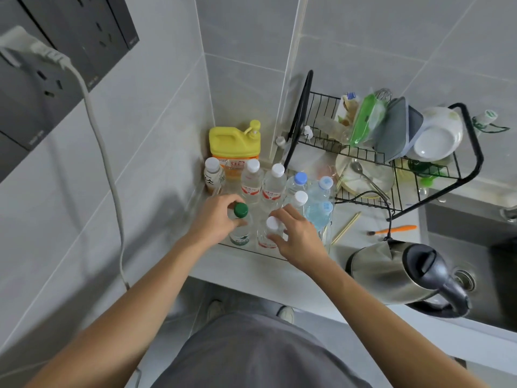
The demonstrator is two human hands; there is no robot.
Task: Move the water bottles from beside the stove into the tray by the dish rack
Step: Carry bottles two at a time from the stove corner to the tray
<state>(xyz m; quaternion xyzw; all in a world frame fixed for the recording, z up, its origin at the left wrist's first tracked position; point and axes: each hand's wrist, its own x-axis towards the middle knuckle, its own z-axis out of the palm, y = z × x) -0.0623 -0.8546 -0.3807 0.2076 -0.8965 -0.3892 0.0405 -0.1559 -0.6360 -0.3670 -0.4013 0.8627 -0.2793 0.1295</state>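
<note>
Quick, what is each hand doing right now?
Left hand: fingers curled round the green-capped bottle, gripping it near the top.
Right hand: fingers curled round the white-capped bottle, holding it.

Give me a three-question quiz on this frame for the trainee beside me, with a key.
1. True or false: the left hand grips the green-capped bottle.
2. Which object stands nearest the sink? A) yellow detergent jug B) steel kettle C) wall socket panel
3. Fill in: the right hand holds a bottle with a ___ cap.

Key: 1 true; 2 B; 3 white.
</note>
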